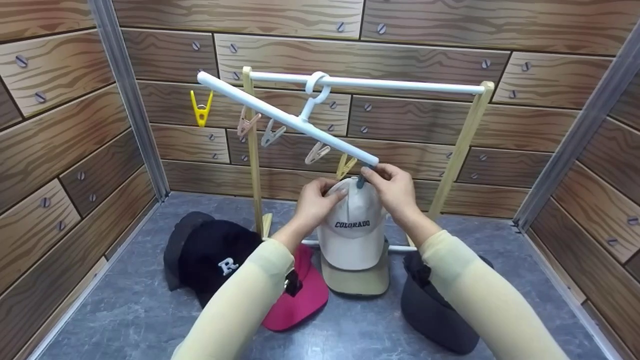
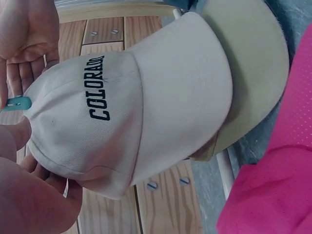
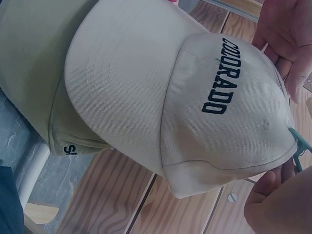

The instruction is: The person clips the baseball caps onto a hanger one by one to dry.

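A cream cap (image 1: 351, 250) lettered COLORADO hangs crown up below the low right end of a tilted white hanger (image 1: 280, 116). My left hand (image 1: 316, 201) grips the cap's crown at its upper left edge, thumb in front and fingers behind. With my right hand (image 1: 398, 194) I pinch a teal clothespin (image 3: 301, 146) at the hanger's end, its tips on the cap's edge. In the left wrist view, the same clothespin (image 2: 17, 103) sits at the top of the crown. Behind and below the cream cap lies an olive cap (image 1: 356, 281).
The hanger hooks over a rack's white rail (image 1: 400, 86) and carries several other clothespins, one of them yellow (image 1: 201, 112). On the grey floor, a black cap (image 1: 215, 250) and a magenta cap (image 1: 302, 300) lie left. A dark cap (image 1: 435, 310) is partly under my right forearm.
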`<state>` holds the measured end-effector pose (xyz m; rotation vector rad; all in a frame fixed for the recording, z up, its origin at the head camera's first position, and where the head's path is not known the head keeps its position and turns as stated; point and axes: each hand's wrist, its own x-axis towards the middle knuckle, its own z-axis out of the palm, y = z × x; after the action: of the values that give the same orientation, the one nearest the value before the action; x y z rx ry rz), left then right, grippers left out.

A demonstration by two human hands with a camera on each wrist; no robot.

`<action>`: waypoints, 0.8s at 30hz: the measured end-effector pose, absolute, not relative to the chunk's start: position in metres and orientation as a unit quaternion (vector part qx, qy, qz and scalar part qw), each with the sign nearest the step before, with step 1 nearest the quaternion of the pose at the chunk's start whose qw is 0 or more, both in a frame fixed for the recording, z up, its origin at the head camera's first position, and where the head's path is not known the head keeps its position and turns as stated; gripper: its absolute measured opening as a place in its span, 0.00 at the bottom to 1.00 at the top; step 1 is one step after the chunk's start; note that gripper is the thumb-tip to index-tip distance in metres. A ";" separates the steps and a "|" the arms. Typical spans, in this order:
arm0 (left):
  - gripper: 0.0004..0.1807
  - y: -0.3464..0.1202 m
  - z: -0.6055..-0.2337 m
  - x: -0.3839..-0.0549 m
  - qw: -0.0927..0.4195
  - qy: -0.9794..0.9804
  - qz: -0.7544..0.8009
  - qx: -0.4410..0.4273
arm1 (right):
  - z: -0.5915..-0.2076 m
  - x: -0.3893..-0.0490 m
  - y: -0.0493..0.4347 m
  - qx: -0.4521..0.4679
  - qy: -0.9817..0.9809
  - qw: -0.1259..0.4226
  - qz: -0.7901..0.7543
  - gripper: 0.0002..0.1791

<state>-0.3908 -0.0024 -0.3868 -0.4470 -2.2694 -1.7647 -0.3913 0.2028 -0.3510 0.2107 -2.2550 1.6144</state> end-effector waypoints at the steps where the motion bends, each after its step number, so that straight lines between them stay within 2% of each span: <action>1: 0.19 -0.002 -0.388 -0.390 0.119 -0.780 -0.596 -0.152 | -0.352 -0.391 0.203 0.074 -0.797 0.181 0.571 0.25; 9: 0.23 -0.003 -0.397 -0.387 0.147 -0.816 -0.539 -0.146 | -0.359 -0.393 0.204 0.075 -0.803 0.192 0.559 0.25; 17: 0.36 -0.002 -0.404 -0.382 0.158 -0.860 -0.466 -0.138 | -0.368 -0.388 0.208 0.077 -0.815 0.194 0.541 0.25; 24: 0.43 -0.003 -0.412 -0.375 0.172 -0.867 -0.442 -0.156 | -0.379 -0.383 0.210 0.090 -0.812 0.203 0.540 0.26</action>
<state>-0.3752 -0.0029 -0.4117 -0.4420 -2.4598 -1.2548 -0.3831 0.2105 -0.3792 0.2498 -2.2671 1.5059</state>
